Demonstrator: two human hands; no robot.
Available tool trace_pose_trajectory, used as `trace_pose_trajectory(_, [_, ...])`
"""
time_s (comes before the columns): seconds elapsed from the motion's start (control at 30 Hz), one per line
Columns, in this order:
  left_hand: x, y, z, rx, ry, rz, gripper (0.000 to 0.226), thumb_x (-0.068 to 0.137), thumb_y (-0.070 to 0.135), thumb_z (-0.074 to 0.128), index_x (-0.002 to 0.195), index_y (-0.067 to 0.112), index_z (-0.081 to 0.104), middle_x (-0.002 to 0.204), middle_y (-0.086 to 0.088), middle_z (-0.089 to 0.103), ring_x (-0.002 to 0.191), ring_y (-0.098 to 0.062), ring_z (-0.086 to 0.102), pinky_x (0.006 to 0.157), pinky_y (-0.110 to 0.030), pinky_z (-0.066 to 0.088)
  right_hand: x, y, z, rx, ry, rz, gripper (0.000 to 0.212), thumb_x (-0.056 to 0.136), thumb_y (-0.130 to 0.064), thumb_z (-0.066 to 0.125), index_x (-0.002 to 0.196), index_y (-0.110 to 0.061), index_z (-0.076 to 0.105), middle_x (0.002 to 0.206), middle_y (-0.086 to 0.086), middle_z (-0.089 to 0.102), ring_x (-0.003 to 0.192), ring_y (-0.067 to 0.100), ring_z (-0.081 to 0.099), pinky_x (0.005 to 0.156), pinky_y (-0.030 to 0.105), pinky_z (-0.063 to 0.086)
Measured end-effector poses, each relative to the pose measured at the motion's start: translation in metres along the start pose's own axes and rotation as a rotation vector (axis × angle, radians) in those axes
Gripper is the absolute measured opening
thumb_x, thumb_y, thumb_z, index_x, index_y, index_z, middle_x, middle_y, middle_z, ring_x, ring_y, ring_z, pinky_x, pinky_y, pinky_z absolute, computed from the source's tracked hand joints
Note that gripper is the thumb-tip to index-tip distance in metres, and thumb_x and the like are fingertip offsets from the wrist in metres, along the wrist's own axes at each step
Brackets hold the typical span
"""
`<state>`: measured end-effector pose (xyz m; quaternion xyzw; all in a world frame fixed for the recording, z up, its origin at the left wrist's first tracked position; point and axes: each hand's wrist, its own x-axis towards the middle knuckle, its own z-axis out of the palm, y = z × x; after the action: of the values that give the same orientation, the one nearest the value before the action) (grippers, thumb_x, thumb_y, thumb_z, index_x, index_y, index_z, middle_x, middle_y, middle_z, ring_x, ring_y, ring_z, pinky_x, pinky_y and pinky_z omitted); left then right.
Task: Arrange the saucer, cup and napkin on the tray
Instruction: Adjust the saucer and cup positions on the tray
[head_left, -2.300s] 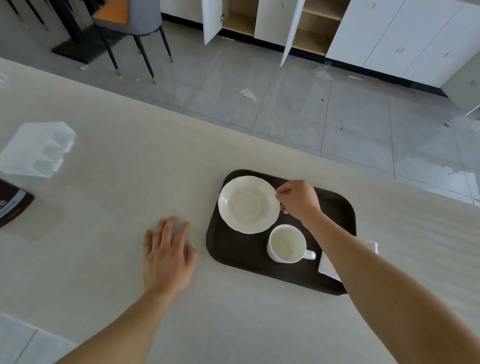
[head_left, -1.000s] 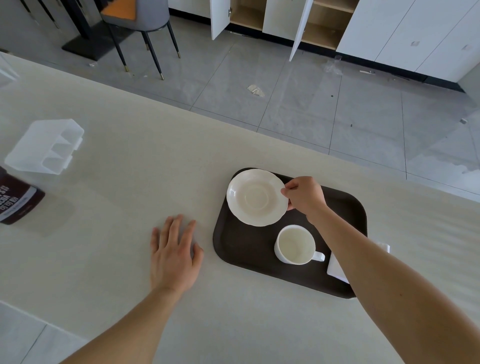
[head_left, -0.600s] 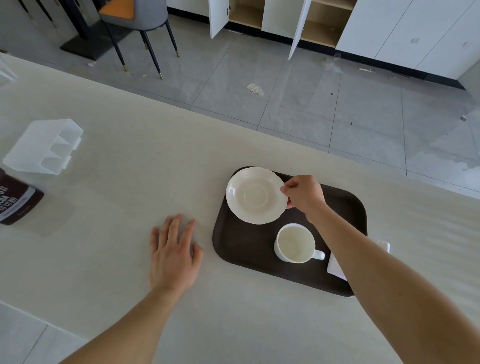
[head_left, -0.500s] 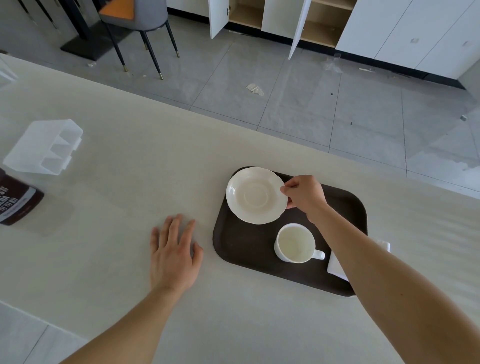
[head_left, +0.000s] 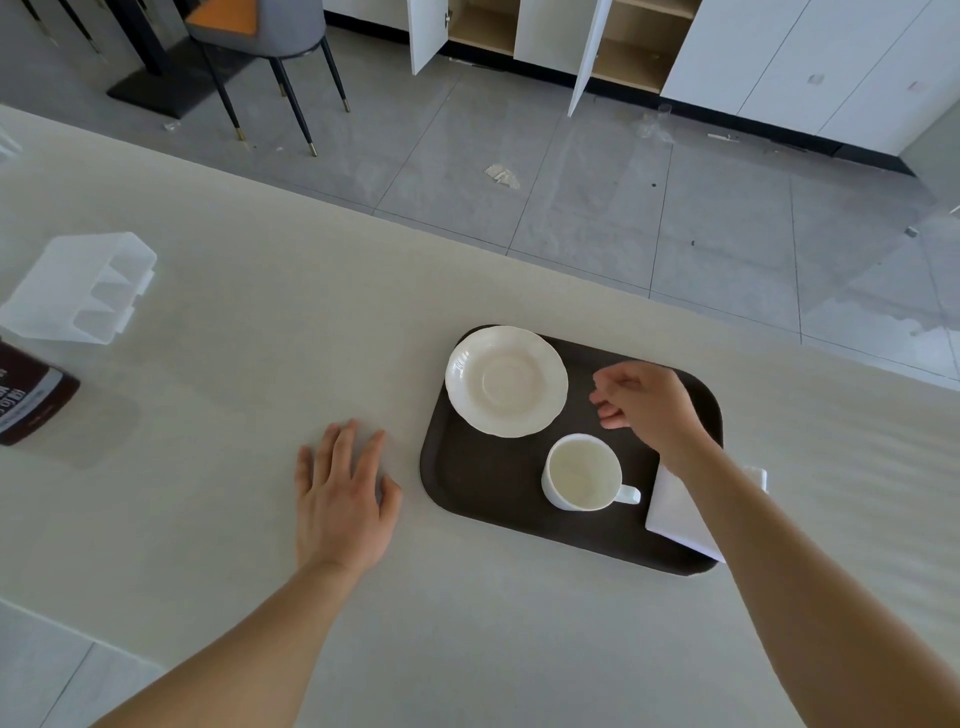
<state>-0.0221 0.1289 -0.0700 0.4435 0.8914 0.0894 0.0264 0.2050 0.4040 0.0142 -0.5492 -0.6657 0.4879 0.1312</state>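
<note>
The right hand (head_left: 649, 408) has just let go of the saucer (head_left: 506, 381). Half a second ago its fingers (head_left: 605, 410) pinched the saucer's right rim; now they are loosely curled, holding nothing, with a clear gap of dark tray between them and the rim. The saucer lies flat in the far left corner of the tray (head_left: 483, 488), its far edge reaching the tray's rim.

The cup (head_left: 583, 472) stands upright on the tray, near of the saucer and just apart from it, handle pointing right. The napkin (head_left: 672, 512) lies at the tray's right end, partly hidden under the right forearm; it seems to overhang the tray's right edge, though how far cannot be told. The left hand (head_left: 340, 493) rests flat on the bench (head_left: 260, 338), fingers spread and empty, just left of the tray.

So the saucer looks placed. What probably remains is the cup, likely to go onto the saucer's centre, and squaring the napkin fully onto the tray. The right hand hovers close to the cup.
</note>
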Motion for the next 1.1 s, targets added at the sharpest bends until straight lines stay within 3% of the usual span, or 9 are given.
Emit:
trace_pose_trajectory(0.1, [-0.001, 0.001, -0.002, -0.01, -0.005, -0.003, 0.054, 0.088, 0.033, 0.038, 0.138, 0.017, 0.051, 0.15, -0.015, 0.044, 0.144, -0.033, 0.033, 0.119, -0.056, 0.021, -0.042, 0.019, -0.023, 0.054, 0.005, -0.027, 0.023, 0.094, -0.009, 0.061, 0.089, -0.026, 0.075, 0.08, -0.003, 0.078, 0.069, 0.018, 0.072, 0.065, 0.031, 0.061])
trace_pose_trajectory(0.23, [0.0, 0.003, -0.005, -0.023, -0.006, -0.006, 0.055, 0.088, 0.033, 0.037, 0.138, 0.016, 0.052, 0.15, -0.016, 0.044, 0.144, -0.034, 0.033, 0.118, -0.057, 0.021, -0.084, 0.042, -0.035, -0.138, 0.025, -0.108, 0.035, 0.088, -0.004, 0.065, 0.083, -0.037, 0.075, 0.081, -0.017, 0.076, 0.071, 0.006, 0.07, 0.068, 0.015, 0.055])
trace_pose_trajectory(0.33, [-0.001, 0.005, -0.007, -0.025, -0.011, -0.01, 0.056, 0.087, 0.033, 0.036, 0.138, 0.016, 0.052, 0.15, -0.016, 0.044, 0.144, -0.034, 0.033, 0.119, -0.057, 0.02, -0.101, 0.051, -0.03, -0.213, -0.001, -0.128, 0.029, 0.082, -0.008, 0.074, 0.082, -0.037, 0.077, 0.079, -0.024, 0.072, 0.079, -0.002, 0.066, 0.071, 0.003, 0.045])
trace_pose_trajectory(0.43, [-0.002, 0.006, -0.009, -0.032, -0.008, -0.01, 0.056, 0.087, 0.032, 0.037, 0.137, 0.015, 0.053, 0.149, -0.017, 0.044, 0.142, -0.035, 0.035, 0.119, -0.056, 0.02, -0.105, 0.057, -0.021, -0.33, 0.012, -0.215, 0.019, 0.079, -0.013, 0.081, 0.086, -0.03, 0.078, 0.071, -0.015, 0.07, 0.076, 0.001, 0.065, 0.068, 0.008, 0.048])
trace_pose_trajectory(0.53, [-0.002, 0.008, -0.011, -0.047, 0.003, -0.018, 0.056, 0.086, 0.031, 0.036, 0.136, 0.014, 0.054, 0.148, -0.017, 0.044, 0.141, -0.037, 0.035, 0.119, -0.056, 0.02, -0.104, 0.053, -0.018, -0.388, 0.033, -0.245, 0.008, 0.084, -0.023, 0.079, 0.088, -0.03, 0.077, 0.074, -0.018, 0.068, 0.068, 0.004, 0.066, 0.065, 0.017, 0.052])
trace_pose_trajectory(0.77, [-0.003, 0.009, -0.013, -0.05, 0.011, -0.018, 0.057, 0.086, 0.032, 0.035, 0.137, 0.015, 0.054, 0.149, -0.018, 0.044, 0.141, -0.037, 0.036, 0.119, -0.056, 0.02, -0.104, 0.056, -0.01, -0.391, 0.208, -0.352, 0.004, 0.086, -0.013, 0.077, 0.088, -0.016, 0.079, 0.08, -0.001, 0.073, 0.059, 0.015, 0.065, 0.066, 0.03, 0.057])
trace_pose_trajectory(0.9, [-0.003, 0.009, -0.012, -0.052, 0.018, -0.022, 0.056, 0.086, 0.031, 0.036, 0.136, 0.015, 0.055, 0.148, -0.017, 0.045, 0.141, -0.037, 0.036, 0.119, -0.056, 0.02, -0.096, 0.054, -0.005, -0.357, 0.262, -0.332, 0.004, 0.087, -0.015, 0.075, 0.09, -0.014, 0.078, 0.082, 0.0, 0.071, 0.065, 0.018, 0.064, 0.067, 0.031, 0.056])
trace_pose_trajectory(1.1, [-0.003, 0.008, -0.01, -0.045, 0.022, -0.023, 0.056, 0.085, 0.031, 0.036, 0.135, 0.015, 0.055, 0.147, -0.017, 0.046, 0.14, -0.037, 0.037, 0.118, -0.057, 0.021, -0.083, 0.056, 0.001, -0.317, 0.368, -0.226, 0.005, 0.089, -0.022, 0.074, 0.089, -0.017, 0.077, 0.084, -0.009, 0.066, 0.072, 0.009, 0.061, 0.064, 0.011, 0.043])
